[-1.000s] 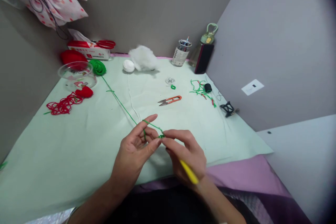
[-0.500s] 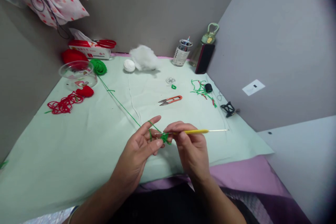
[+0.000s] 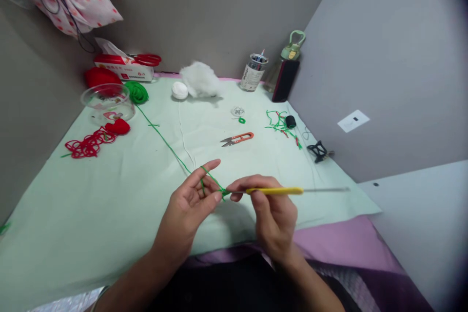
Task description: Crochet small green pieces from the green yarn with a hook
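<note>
Between thumb and fingers, my left hand pinches a small green crochet piece. Green yarn loops over its raised index finger and runs back to a green yarn ball. My right hand grips a crochet hook by its yellow handle, and the hook's thin tip reaches the green piece. The tip itself is partly hidden by the yarn and fingers. Beyond the hands lie orange-handled thread snips and a tiny green ring of yarn.
At the left are tangled red yarn, a clear plastic tub and a tissue box with red scissors. White stuffing and a white ball sit behind. Toward the right stand a pen jar, a phone and yarn scraps.
My right hand has moved slightly right and down with the hook, drawing its tip back toward the right. My left hand has shifted a little left with the green piece.
</note>
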`<state>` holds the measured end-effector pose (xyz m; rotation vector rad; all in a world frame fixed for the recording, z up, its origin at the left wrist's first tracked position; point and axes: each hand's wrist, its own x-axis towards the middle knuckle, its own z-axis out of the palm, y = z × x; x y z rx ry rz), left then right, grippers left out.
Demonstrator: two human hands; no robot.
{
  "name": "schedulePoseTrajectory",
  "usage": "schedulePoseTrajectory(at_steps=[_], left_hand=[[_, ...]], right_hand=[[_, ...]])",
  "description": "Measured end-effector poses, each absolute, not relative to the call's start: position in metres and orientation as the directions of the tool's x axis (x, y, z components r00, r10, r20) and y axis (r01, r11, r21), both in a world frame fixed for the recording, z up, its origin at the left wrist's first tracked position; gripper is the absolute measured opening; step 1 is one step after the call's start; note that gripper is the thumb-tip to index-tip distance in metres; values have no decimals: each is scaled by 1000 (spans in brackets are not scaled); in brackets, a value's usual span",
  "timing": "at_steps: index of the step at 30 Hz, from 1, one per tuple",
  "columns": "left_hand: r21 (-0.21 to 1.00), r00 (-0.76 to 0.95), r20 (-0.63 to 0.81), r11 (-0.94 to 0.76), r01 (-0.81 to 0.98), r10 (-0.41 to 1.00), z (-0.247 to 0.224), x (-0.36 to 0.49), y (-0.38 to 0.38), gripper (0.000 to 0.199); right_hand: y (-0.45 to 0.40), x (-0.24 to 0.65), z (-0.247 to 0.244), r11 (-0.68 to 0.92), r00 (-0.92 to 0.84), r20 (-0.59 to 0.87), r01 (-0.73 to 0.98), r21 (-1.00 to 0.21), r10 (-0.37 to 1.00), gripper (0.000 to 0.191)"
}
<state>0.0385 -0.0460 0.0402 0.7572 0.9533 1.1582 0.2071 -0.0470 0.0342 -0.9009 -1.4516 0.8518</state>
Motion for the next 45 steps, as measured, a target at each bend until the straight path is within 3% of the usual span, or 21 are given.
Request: schedulePoseTrajectory(at_steps=[3,8,12,14,16,18,21,27,33,37,41,45], left_hand=[[891,89,-213,230,-391,973,39,40,-46,55],[888,75,-207,220,-405,975,41,42,-47,57],[747,195,-313,368,-554,929,44,42,-46,62],[628,319,-364,484,-609,875,46,40,-44,58],[580,356,-374,516,-631,856,46,39,-42,50],[635,273,-351,442,-633,895,45,38,-42,45],[758,162,-277,319,-569,947,43,40,-44,43],[812,183,-257,315,-492,949,41,46,-44,38],[713,196,-331,380,-589,923,40,47,-41,46],[607,284,-386,474,-638,878,41,43,-40,41],[659,237,-370,434,-615,898,43,39,-39,35],[734,160,-331,361,-575,930,41,42,-41,34]], right_hand=[[-50,208,35,623,-149,605,197,-757,782,29],[-49,209,32,662,-178,640,270,-699,748,35],[-53,207,29,706,-256,693,497,-504,674,49],[-54,206,29,683,-205,688,483,-548,696,48],[-52,205,30,617,-79,629,320,-718,773,35],[-48,204,32,518,22,521,75,-852,853,27],[-41,200,34,429,15,430,-111,-896,902,21],[-41,199,35,441,-9,442,-36,-897,897,21],[-50,203,25,629,-128,630,352,-693,766,42],[-48,205,28,523,36,533,151,-839,845,31],[-41,204,33,370,119,352,-191,-909,928,16],[-37,201,33,275,94,259,-360,-891,961,13]])
